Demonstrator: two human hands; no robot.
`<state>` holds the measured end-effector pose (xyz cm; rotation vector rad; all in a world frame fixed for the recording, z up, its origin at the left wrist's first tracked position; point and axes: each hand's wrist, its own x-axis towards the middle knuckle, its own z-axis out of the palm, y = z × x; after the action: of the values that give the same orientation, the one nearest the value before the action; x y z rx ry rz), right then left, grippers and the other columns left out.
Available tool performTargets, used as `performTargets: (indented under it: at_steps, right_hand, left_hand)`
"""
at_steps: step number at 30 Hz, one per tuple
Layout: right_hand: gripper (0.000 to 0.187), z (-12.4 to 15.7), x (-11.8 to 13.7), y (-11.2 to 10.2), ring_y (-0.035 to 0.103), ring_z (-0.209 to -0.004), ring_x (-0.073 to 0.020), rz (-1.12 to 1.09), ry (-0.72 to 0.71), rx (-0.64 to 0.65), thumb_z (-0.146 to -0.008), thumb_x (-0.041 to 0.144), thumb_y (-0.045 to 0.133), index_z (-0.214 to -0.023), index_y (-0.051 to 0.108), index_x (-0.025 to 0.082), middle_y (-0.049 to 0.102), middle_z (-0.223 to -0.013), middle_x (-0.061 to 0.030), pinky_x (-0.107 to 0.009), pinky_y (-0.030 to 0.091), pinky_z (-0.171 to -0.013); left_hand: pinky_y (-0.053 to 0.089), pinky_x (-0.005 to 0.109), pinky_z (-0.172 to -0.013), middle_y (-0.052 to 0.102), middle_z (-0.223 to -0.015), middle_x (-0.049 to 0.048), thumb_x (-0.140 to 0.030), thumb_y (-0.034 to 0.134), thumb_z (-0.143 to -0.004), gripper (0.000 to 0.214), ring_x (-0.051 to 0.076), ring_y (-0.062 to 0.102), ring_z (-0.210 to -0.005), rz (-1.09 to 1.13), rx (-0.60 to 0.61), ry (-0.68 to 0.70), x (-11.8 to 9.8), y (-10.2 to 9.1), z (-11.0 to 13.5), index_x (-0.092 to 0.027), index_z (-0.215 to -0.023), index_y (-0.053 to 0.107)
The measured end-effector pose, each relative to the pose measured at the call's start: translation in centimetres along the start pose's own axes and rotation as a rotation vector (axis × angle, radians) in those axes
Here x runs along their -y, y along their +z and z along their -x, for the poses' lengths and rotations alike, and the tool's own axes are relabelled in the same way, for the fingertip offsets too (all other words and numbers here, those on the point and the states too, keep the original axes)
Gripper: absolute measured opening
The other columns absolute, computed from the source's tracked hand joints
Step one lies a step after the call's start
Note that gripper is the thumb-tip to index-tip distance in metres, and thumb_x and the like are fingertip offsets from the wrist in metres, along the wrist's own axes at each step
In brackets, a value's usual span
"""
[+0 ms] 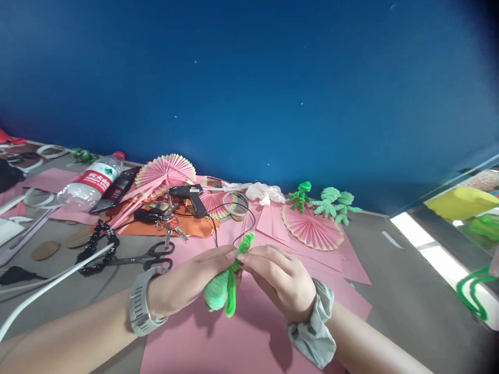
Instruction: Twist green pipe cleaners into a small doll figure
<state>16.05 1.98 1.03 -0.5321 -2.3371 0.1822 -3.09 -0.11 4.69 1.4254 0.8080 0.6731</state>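
Note:
Between both hands is a green pipe-cleaner figure [217, 292], with a pale green rounded body and brighter green stems. My left hand [202, 272], with a grey watch band at the wrist, pinches it from the left. From the right, my right hand [275, 272], a grey scrunchie at its wrist, closes its fingertips on the same piece. A bright green twisted end [247, 242] sticks up past the fingertips, and a green loop [231, 296] hangs below. The fingers hide the middle of the figure. Pink paper [234, 343] lies beneath.
Black scissors [152, 255], keys [173, 226] and a bead bracelet [97, 249] lie left. Behind are a glue gun [191, 196], pink paper fans [312, 226] and other green pipe-cleaner figures [330, 201]. A bottle [93, 182] lies far left; a blue wall [249, 93] bounds the back.

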Motion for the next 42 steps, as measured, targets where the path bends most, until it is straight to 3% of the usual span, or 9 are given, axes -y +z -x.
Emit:
performTargets:
  at_steps: [13,18,21,26,30,33,36,39,42]
  right_hand:
    - [0.023,-0.5,-0.9,-0.5,0.058,-0.081,-0.0195,0.278,-0.067,0.139,-0.088,0.009,0.038,-0.107,0.052,0.009,0.064,-0.092,-0.0116,-0.031,0.052,-0.068]
    - [0.023,-0.7,-0.6,-0.4,0.056,-0.083,-0.0185,0.262,0.031,0.193,-0.090,0.010,0.034,-0.101,0.054,0.012,0.063,-0.091,-0.0096,-0.030,0.050,-0.069]
    - [0.028,-1.2,0.1,-0.5,0.055,-0.073,-0.0175,0.378,-0.006,0.227,-0.090,0.010,0.030,-0.101,0.056,0.012,0.062,-0.086,-0.0089,-0.029,0.049,-0.061]
    - [0.032,-1.4,0.5,-0.5,0.052,-0.059,-0.0166,0.540,-0.083,0.265,-0.089,0.009,0.031,-0.112,0.054,0.011,0.061,-0.076,-0.0065,-0.029,0.042,-0.047]
    - [0.029,-1.2,0.2,-0.2,0.053,-0.062,-0.0170,0.546,-0.112,0.227,-0.088,0.009,0.034,-0.106,0.057,0.008,0.061,-0.075,-0.0073,-0.029,0.043,-0.050]
    - [0.027,-1.1,0.3,0.0,0.054,-0.064,-0.0176,0.530,-0.039,0.236,-0.088,0.008,0.033,-0.095,0.059,0.010,0.061,-0.074,-0.0077,-0.030,0.043,-0.052]
    - [0.023,-1.2,0.5,0.2,0.055,-0.065,-0.0178,0.466,0.145,0.293,-0.088,0.010,0.036,-0.083,0.058,0.014,0.060,-0.073,-0.0062,-0.029,0.044,-0.054]
    - [0.014,-1.2,0.8,0.2,0.056,-0.069,-0.0172,0.338,0.329,0.311,-0.088,0.014,0.042,-0.087,0.055,0.015,0.060,-0.075,-0.0046,-0.027,0.046,-0.058]
    - [0.018,-1.2,1.1,0.1,0.056,-0.069,-0.0176,0.362,0.281,0.292,-0.088,0.012,0.038,-0.097,0.054,0.014,0.061,-0.076,-0.0054,-0.027,0.046,-0.057]
  left_hand:
    - [0.043,0.029,-0.079,0.058,-0.080,0.0049,-0.030,0.033,-0.090,0.030,0.015,0.051,-0.073,-0.099,-0.032,0.046,1.4,-0.6,-0.1,-0.016,-0.079,0.057]
    - [0.042,0.029,-0.076,0.054,-0.060,0.0015,-0.036,0.028,-0.091,0.039,0.014,0.050,-0.065,-0.022,-0.062,-0.060,2.1,-0.6,-0.5,-0.018,-0.065,0.051]
    - [0.041,0.029,-0.076,0.053,-0.062,0.0022,-0.036,0.021,-0.092,0.043,0.014,0.049,-0.064,0.014,-0.099,-0.100,1.9,-0.5,-0.8,-0.017,-0.064,0.048]
    - [0.040,0.026,-0.067,0.051,-0.069,0.0033,-0.030,0.041,-0.085,0.023,0.014,0.045,-0.066,-0.078,-0.053,-0.066,0.9,-0.5,-0.5,-0.015,-0.069,0.050]
    - [0.040,0.025,-0.059,0.046,-0.065,0.0012,-0.031,0.036,-0.087,0.026,0.011,0.041,-0.059,0.040,-0.051,-0.109,1.0,-0.4,-0.4,-0.016,-0.070,0.047]
    - [0.042,0.025,-0.064,0.049,-0.066,0.0023,-0.033,0.034,-0.088,0.030,0.013,0.045,-0.063,0.055,-0.088,-0.111,1.4,-0.4,-0.4,-0.017,-0.068,0.049]
    - [0.043,0.027,-0.074,0.054,-0.068,0.0023,-0.034,0.034,-0.089,0.032,0.015,0.050,-0.071,-0.042,-0.178,-0.107,2.0,-0.3,-0.5,-0.019,-0.067,0.052]
    - [0.041,0.028,-0.082,0.057,-0.076,0.0021,-0.037,0.030,-0.090,0.034,0.015,0.053,-0.077,-0.149,-0.244,-0.093,2.8,0.0,-0.6,-0.020,-0.072,0.052]
    - [0.043,0.027,-0.078,0.059,-0.077,0.0023,-0.041,0.031,-0.090,0.034,0.015,0.053,-0.074,-0.169,-0.254,-0.090,3.1,0.1,-0.6,-0.020,-0.075,0.053]
